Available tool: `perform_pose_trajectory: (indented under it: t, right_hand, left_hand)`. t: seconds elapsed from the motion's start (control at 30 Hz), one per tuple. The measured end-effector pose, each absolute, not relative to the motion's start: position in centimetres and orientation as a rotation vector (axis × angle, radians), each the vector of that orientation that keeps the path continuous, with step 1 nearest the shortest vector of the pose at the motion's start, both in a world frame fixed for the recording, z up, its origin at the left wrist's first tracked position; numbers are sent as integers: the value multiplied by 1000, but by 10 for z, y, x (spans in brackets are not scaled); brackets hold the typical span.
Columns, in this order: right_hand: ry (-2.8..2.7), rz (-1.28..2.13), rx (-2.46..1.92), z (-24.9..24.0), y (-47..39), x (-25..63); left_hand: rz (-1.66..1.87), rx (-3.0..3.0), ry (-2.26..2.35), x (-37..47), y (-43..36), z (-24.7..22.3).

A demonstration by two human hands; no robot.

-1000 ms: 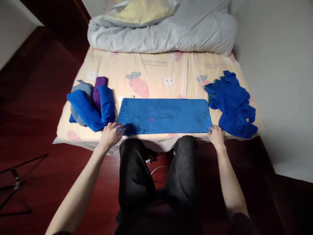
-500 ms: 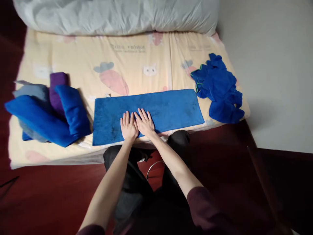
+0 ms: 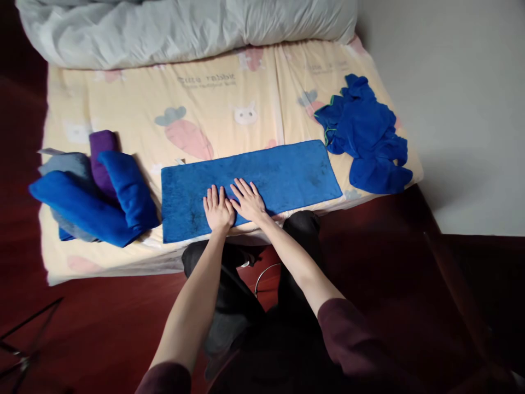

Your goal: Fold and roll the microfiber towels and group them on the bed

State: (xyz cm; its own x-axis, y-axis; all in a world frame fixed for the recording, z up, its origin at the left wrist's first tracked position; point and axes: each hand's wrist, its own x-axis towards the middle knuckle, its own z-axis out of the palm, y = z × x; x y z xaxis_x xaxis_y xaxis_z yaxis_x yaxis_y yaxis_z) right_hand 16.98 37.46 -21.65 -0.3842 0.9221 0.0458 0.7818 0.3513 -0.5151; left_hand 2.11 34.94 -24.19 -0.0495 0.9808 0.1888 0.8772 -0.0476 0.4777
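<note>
A blue towel (image 3: 287,172) lies flat as a long rectangle along the near edge of the bed, with a small pale tag at its far edge. On its near middle part rests my left hand (image 3: 219,210), palm down with fingers stretched out. Just beside it my right hand (image 3: 248,201) also lies flat on the towel, fingers spread, its thumb by the left hand. Neither hand grips anything. Folded towels in blue (image 3: 82,202), purple (image 3: 103,158) and grey (image 3: 69,164) are piled to the left. To the right sits a crumpled heap of blue cloths (image 3: 365,137) with green edging.
The bed has a yellow sheet (image 3: 135,104) printed with carrots and rabbits. A rolled grey quilt (image 3: 184,33) spans its far side. A pale wall (image 3: 451,120) borders the right. Black stand legs (image 3: 24,361) show at the lower left on the red floor (image 3: 102,323).
My view has shifted and tilted slightly. My right hand has moved slightly away from the left, and its fingers have spread. The towel stays flat under both hands.
</note>
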Motion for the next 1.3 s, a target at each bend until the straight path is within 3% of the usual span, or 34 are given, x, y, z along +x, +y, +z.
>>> perform_pose_trajectory:
  t: [1.3]
  right_hand:
    - [-2030,330,-2104,-222,402,422]
  left_hand:
    - [670,1988,2041,20,350,-242]
